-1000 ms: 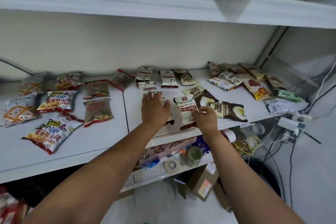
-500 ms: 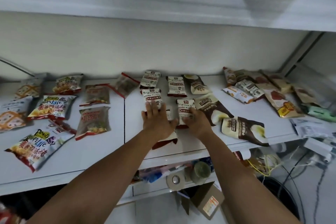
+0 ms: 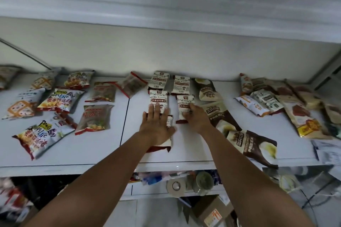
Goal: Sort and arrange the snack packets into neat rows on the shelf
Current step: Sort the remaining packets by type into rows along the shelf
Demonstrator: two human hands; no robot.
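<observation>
Now that the right hand (image 3: 195,118) has slid its white-and-maroon foil snack packet (image 3: 184,106) back from the white shelf's (image 3: 103,155) front edge, pinched, it sits beside the left hand's (image 3: 156,125) flat-pressed packet (image 3: 158,100), extending two rear-edge columns.

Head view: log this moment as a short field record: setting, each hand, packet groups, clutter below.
setting: white shelf against a wall
left hand: flat on a white-and-red packet near the front edge
right hand: fingers on a second white-and-red packet
behind the hands: three more of the same kind, in two columns
left side: colourful chip bags, loosely spread
right side: brown packets; a mixed pile
below: tape roll, cardboard box
</observation>
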